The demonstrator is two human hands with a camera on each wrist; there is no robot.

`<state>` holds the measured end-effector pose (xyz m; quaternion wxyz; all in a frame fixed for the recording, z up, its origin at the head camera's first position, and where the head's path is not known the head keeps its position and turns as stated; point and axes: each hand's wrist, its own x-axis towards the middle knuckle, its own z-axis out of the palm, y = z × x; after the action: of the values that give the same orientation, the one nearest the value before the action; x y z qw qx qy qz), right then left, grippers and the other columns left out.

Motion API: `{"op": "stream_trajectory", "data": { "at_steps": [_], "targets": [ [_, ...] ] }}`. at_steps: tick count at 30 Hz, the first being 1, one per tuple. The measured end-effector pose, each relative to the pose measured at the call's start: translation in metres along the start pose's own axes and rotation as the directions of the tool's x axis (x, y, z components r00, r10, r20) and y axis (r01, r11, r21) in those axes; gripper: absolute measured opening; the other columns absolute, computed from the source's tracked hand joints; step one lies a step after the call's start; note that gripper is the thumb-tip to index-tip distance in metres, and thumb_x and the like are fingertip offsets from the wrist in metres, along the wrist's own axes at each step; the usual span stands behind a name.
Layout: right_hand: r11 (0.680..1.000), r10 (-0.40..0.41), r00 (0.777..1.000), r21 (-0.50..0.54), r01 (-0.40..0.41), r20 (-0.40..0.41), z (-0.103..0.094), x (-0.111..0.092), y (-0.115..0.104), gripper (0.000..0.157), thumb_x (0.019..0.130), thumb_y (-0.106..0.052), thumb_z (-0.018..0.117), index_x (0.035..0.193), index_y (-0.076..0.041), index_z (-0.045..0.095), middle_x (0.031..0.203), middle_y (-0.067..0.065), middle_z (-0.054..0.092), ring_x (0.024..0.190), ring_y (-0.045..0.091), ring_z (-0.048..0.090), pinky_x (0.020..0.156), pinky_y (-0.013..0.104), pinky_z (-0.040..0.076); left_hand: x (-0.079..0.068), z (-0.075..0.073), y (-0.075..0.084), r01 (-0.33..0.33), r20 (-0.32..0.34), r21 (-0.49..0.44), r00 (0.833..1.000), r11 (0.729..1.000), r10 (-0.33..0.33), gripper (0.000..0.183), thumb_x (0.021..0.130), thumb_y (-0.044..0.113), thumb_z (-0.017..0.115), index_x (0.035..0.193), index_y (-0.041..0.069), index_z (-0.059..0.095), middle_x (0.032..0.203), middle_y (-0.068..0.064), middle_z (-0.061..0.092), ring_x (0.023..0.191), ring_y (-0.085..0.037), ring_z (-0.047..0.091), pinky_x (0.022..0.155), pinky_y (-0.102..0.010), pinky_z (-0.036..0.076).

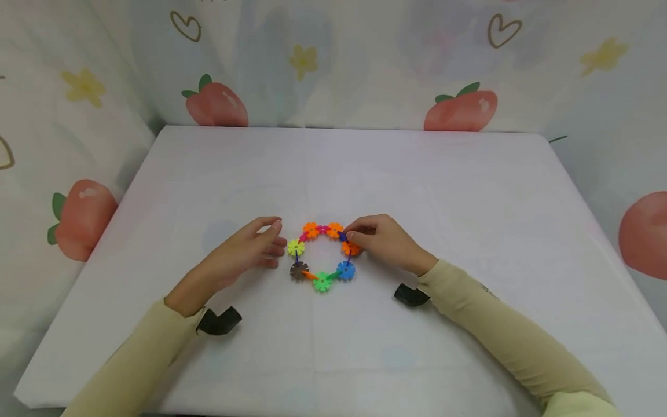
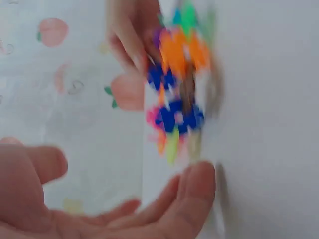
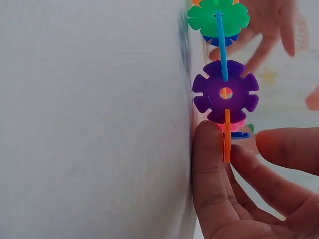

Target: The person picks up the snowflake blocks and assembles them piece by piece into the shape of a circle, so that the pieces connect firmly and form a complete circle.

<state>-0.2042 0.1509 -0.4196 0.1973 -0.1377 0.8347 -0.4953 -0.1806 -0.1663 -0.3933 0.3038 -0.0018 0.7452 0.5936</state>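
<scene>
A ring of linked plastic snowflake discs (image 1: 323,282) in several colours lies in the middle of the white table. My right hand (image 1: 388,240) is at the ring's upper right, its thumb and fingers around a dark blue disc (image 1: 342,236) and an orange disc (image 1: 350,248). In the right wrist view, fingertips rest against the orange disc (image 3: 228,142), below a purple disc (image 3: 209,92), with the thumb near the blue one. My left hand (image 1: 250,249) hovers just left of the ring, beside the yellow disc (image 1: 296,248), holding nothing; its fingers are spread and relaxed.
The white table (image 1: 443,185) has its far edge against a cloth backdrop (image 1: 354,69) printed with fruit, hearts and flowers. A black wrist mount (image 1: 221,321) sits at the left sleeve and another black mount (image 1: 410,295) at the right sleeve.
</scene>
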Motion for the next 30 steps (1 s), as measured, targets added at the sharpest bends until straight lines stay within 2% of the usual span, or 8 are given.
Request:
{"op": "stream_trajectory", "data": {
  "at_steps": [3, 6, 11, 15, 21, 25, 27, 30],
  "targets": [
    [0.998, 0.010, 1.000, 0.058, -0.011, 0.017, -0.004, -0.002, 0.000, 0.030, 0.109, -0.023, 0.064, 0.129, -0.004, 0.075, 0.111, 0.009, 0.076, 0.094, 0.025, 0.074, 0.089, 0.040, 0.053, -0.016, 0.008, -0.004, 0.029, 0.007, -0.178, 1.000, 0.984, -0.028, 0.071, 0.115, 0.045, 0.047, 0.168, 0.007, 0.020, 0.156, -0.026, 0.048, 0.140, -0.040, 0.054, 0.109, -0.044, 0.050],
    [0.995, 0.021, 0.999, 0.096, -0.024, 0.037, -0.007, -0.003, 0.001, 0.038, 0.111, -0.028, 0.061, 0.137, -0.002, 0.070, 0.121, 0.012, 0.074, 0.094, 0.026, 0.076, 0.090, 0.040, 0.054, -0.022, 0.017, -0.006, 0.030, 0.035, -0.324, 0.999, 0.946, -0.020, 0.076, 0.115, 0.051, 0.042, 0.170, 0.008, 0.014, 0.163, -0.029, 0.039, 0.148, -0.042, 0.045, 0.115, -0.047, 0.044],
    [0.982, 0.059, 0.996, 0.173, -0.070, 0.069, -0.007, -0.004, 0.002, 0.045, 0.114, -0.032, 0.056, 0.146, -0.002, 0.064, 0.133, 0.014, 0.069, 0.100, 0.027, 0.076, 0.100, 0.044, 0.052, -0.015, 0.025, -0.007, 0.001, 0.045, -0.488, 0.999, 0.873, 0.025, 0.079, 0.114, 0.056, 0.038, 0.171, 0.008, 0.012, 0.168, -0.031, 0.029, 0.156, -0.043, 0.031, 0.122, -0.051, 0.033],
    [0.947, 0.063, 0.996, 0.310, -0.079, 0.061, -0.006, 0.000, 0.000, 0.047, 0.115, -0.028, 0.053, 0.149, 0.004, 0.059, 0.146, 0.019, 0.061, 0.111, 0.033, 0.073, 0.109, 0.042, 0.050, -0.003, 0.023, -0.002, -0.039, 0.013, -0.556, 0.998, 0.830, 0.056, 0.079, 0.114, 0.058, 0.035, 0.171, 0.009, 0.012, 0.169, -0.030, 0.026, 0.158, -0.041, 0.026, 0.125, -0.051, 0.027],
    [0.833, 0.105, 0.994, 0.549, -0.065, -0.043, -0.015, 0.017, -0.011, 0.053, 0.116, -0.029, 0.052, 0.151, 0.011, 0.052, 0.154, 0.021, 0.051, 0.128, 0.033, 0.060, 0.104, 0.038, 0.053, 0.026, 0.012, 0.027, -0.165, -0.085, -0.566, 0.986, 0.808, 0.142, 0.082, 0.111, 0.064, 0.034, 0.171, 0.011, 0.015, 0.168, -0.027, 0.031, 0.157, -0.036, 0.030, 0.126, -0.045, 0.025],
    [0.738, 0.153, 0.982, 0.673, -0.040, -0.109, -0.031, 0.030, -0.016, 0.062, 0.114, -0.036, 0.053, 0.153, 0.011, 0.048, 0.152, 0.020, 0.050, 0.123, 0.030, 0.060, 0.103, 0.034, 0.054, 0.059, 0.010, 0.051, -0.248, -0.150, -0.537, 0.969, 0.806, 0.198, 0.077, 0.112, 0.064, 0.031, 0.169, 0.014, 0.022, 0.166, -0.023, 0.037, 0.153, -0.034, 0.036, 0.124, -0.040, 0.030],
    [0.696, 0.174, 0.975, 0.718, -0.022, -0.140, -0.041, 0.036, -0.015, 0.065, 0.113, -0.039, 0.053, 0.152, 0.013, 0.047, 0.151, 0.020, 0.048, 0.120, 0.029, 0.061, 0.104, 0.034, 0.053, 0.079, 0.010, 0.062, -0.255, -0.147, -0.519, 0.967, 0.816, 0.209, 0.075, 0.112, 0.064, 0.029, 0.168, 0.014, 0.025, 0.165, -0.022, 0.039, 0.152, -0.033, 0.038, 0.123, -0.039, 0.032],
    [0.668, 0.212, 0.958, 0.744, 0.001, -0.191, -0.056, 0.046, -0.011, 0.068, 0.113, -0.042, 0.052, 0.152, 0.013, 0.046, 0.150, 0.019, 0.046, 0.118, 0.027, 0.061, 0.106, 0.035, 0.052, 0.111, 0.012, 0.075, -0.232, -0.113, -0.502, 0.973, 0.833, 0.203, 0.078, 0.111, 0.067, 0.027, 0.168, 0.015, 0.028, 0.165, -0.022, 0.040, 0.150, -0.033, 0.040, 0.123, -0.038, 0.033]
  ]
}}
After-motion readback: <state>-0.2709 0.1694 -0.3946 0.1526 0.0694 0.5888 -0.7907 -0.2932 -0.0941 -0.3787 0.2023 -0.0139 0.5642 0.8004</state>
